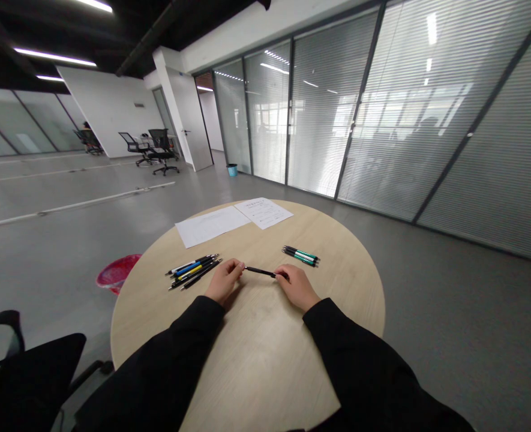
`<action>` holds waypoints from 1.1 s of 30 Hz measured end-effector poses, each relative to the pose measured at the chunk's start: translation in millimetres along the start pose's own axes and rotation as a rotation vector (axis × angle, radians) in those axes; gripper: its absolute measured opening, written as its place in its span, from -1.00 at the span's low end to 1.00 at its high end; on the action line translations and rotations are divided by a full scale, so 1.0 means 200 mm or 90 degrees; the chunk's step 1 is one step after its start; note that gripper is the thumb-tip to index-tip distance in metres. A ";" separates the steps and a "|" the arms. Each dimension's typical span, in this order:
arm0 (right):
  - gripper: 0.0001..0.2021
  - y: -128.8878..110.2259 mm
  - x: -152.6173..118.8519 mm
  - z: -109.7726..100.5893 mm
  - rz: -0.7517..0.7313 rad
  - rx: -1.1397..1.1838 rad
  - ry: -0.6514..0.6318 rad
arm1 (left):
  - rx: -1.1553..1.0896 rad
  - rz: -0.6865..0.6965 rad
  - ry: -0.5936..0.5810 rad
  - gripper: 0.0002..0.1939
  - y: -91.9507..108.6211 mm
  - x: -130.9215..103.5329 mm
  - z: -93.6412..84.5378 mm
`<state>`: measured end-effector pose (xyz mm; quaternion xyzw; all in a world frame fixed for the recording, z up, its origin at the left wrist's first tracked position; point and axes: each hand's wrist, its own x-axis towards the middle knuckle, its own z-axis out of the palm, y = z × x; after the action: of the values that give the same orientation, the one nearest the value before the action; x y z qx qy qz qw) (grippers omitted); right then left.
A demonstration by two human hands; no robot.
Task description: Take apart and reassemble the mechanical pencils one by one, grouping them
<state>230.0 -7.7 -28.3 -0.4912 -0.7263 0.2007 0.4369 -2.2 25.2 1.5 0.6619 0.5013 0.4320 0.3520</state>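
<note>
Evidently, both hands [255,285], held apart, grip a black pen [260,272] between them.

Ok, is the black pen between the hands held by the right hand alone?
No, the left hand and right hand hold opposite ends of the black pen.

The head camera looks from the wearer's own eye level, facing forward and down across the round wooden table [265,360], with the black sleeves [179,336] entering from the bottom edge and the left hand [224,281] and right hand [297,287] near the middle, close to the lens. Its very wide view takes in the tabletop at near range, a black office chair [31,384] at the lower left, and, well beyond, the blind-covered glass partition [328,108] on the right and the dark ceiling [80,30] at the upper left, the uprights leaning towards the right side.
</note>
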 end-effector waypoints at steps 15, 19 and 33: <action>-0.88 0.00 0.00 0.00 -0.007 -0.008 0.007 | 0.018 0.014 -0.001 -0.61 0.00 0.00 0.00; -0.88 -0.01 0.00 0.00 -0.005 -0.004 0.007 | 0.013 0.017 -0.003 -0.62 0.00 0.00 0.00; -0.89 0.02 0.00 0.01 -0.011 0.009 0.023 | -0.071 0.022 -0.050 -0.63 -0.01 0.00 0.00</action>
<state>230.4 -5.8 -31.7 -0.4855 -0.7212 0.1934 0.4548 -2.9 24.7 0.3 0.6660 0.4509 0.4391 0.4005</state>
